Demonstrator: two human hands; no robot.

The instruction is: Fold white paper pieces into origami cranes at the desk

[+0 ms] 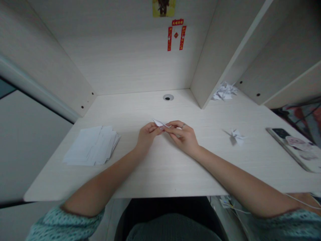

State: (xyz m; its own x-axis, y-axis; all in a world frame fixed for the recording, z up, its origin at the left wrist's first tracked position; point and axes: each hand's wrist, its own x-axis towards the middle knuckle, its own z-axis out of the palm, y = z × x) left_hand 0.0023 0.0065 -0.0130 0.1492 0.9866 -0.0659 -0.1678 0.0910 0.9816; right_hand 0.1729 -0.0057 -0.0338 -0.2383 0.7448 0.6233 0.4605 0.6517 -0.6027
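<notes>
Two hands pinch a crisply folded, pointed white paper.

A pale desk with faint wood grain meets an upright back panel of matching finish. A left panel and a right panel flank it, each with dark holes near the desk, and a divider stands between the back panel and the right panel. A round grommet sits in the desk near the back. Red strips frame a red diamond below a yellow picture. The light is soft and dim.
</notes>
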